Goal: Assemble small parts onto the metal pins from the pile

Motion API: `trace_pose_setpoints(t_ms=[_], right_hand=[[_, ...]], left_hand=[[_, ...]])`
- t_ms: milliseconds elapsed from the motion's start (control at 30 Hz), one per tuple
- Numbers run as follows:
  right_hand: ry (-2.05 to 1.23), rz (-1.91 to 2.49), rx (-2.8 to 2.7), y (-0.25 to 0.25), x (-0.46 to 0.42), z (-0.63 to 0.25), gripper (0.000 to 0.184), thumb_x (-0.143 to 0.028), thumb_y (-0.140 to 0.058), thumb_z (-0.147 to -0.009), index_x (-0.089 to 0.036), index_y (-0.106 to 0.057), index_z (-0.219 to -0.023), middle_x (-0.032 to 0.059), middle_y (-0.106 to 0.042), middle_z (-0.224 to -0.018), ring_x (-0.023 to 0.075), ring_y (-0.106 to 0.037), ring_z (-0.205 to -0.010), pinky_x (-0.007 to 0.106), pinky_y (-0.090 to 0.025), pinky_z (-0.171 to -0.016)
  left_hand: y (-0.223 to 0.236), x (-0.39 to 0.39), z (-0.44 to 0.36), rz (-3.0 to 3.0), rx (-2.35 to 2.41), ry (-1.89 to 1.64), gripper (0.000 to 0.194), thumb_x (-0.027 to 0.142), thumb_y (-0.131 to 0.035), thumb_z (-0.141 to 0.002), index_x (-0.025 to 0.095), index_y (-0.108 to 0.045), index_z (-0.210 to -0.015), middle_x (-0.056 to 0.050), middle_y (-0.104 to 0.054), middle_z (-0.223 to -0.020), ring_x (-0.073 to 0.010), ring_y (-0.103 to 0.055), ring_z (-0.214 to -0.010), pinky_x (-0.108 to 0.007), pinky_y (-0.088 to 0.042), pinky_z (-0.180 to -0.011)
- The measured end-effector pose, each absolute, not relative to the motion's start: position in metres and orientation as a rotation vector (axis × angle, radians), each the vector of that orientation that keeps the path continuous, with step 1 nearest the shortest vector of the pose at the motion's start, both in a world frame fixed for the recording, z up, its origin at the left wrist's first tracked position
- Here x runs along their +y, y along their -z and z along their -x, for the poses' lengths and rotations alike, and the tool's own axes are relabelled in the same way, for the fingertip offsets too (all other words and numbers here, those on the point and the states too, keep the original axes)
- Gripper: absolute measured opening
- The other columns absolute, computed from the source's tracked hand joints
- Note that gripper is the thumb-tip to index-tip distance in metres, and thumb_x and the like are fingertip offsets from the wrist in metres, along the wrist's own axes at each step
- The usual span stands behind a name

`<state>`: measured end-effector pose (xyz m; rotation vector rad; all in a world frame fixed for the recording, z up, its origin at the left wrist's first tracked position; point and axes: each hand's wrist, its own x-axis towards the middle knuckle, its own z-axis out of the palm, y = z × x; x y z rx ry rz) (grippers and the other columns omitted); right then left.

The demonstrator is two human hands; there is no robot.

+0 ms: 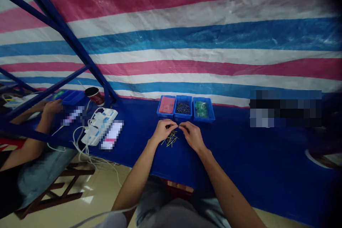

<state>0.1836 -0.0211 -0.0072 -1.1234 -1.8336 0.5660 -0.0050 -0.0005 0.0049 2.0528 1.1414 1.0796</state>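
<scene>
My left hand (162, 130) and my right hand (193, 136) meet fingertip to fingertip above the blue table, each closed in a pinch. What they hold between them is too small to make out. A loose pile of thin yellowish and silvery pins (171, 139) lies on the table just below and between my hands. Right behind the hands stand three small blue bins in a row: the left bin (161, 115) holds pink pieces (167, 104), the middle bin (183, 117) dark nail-like pins (183, 108), the right bin (204, 119) green pieces (201, 109) in clear plastic.
To the left lie a white power strip (100, 126) with tangled cables and a blurred-out phone (112, 134). A dark red cup (94, 96) stands by the blue metal frame (80, 51). Farther left another person's hands (50, 107) are busy. Striped sheeting (187, 39) hangs behind the table.
</scene>
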Motion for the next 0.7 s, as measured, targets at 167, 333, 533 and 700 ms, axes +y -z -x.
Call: trace_pose_setpoints(t_ms=[167, 333, 533, 700], right_hand=[[-0.560, 1.139, -1.839, 0.0093, -0.0203, -0.1834, 0.019, -0.030, -0.050, -0.098, -0.022, -0.067, -0.094, 0.0042, -0.069, -0.090, 0.0199, -0.066, -0.083, 0.029, -0.048, -0.073], [-0.553, 1.152, -1.859, 0.0082, -0.0200, -0.1841, 0.022, -0.032, -0.049, -0.099, -0.022, -0.067, -0.093, 0.0049, -0.070, -0.089, 0.0201, -0.066, -0.082, 0.029, -0.047, -0.072], [-0.511, 1.206, -1.912, 0.0068, -0.0206, -0.1840, 0.029, -0.035, -0.044, -0.102, -0.021, -0.062, -0.084, 0.0038, -0.067, -0.081, 0.0183, -0.063, -0.074, 0.027, -0.043, -0.068], [-0.475, 1.262, -1.944, 0.0058, -0.0214, -0.1832, 0.039, -0.039, -0.038, -0.104, -0.021, -0.056, -0.073, 0.0014, -0.062, -0.068, 0.0162, -0.060, -0.063, 0.026, -0.039, -0.062]], left_hand=[[-0.0042, 0.0001, 0.0050, -2.058, 1.143, -1.065, 0.024, 0.036, -0.063, -0.091, 0.016, -0.076, -0.087, -0.005, -0.071, -0.079, -0.0131, -0.059, -0.068, -0.024, -0.042, -0.064], [-0.0062, -0.0005, 0.0050, -2.055, 1.133, -1.052, 0.024, 0.036, -0.062, -0.091, 0.016, -0.075, -0.088, -0.005, -0.071, -0.080, -0.0138, -0.061, -0.071, -0.024, -0.043, -0.065], [-0.0073, -0.0013, 0.0038, -2.060, 1.145, -1.068, 0.027, 0.038, -0.062, -0.091, 0.016, -0.075, -0.087, -0.005, -0.071, -0.078, -0.0138, -0.060, -0.069, -0.025, -0.043, -0.066], [-0.0080, -0.0031, 0.0041, -2.070, 1.133, -1.044, 0.026, 0.039, -0.063, -0.090, 0.016, -0.075, -0.087, -0.005, -0.069, -0.074, -0.0132, -0.057, -0.065, -0.025, -0.042, -0.064]])
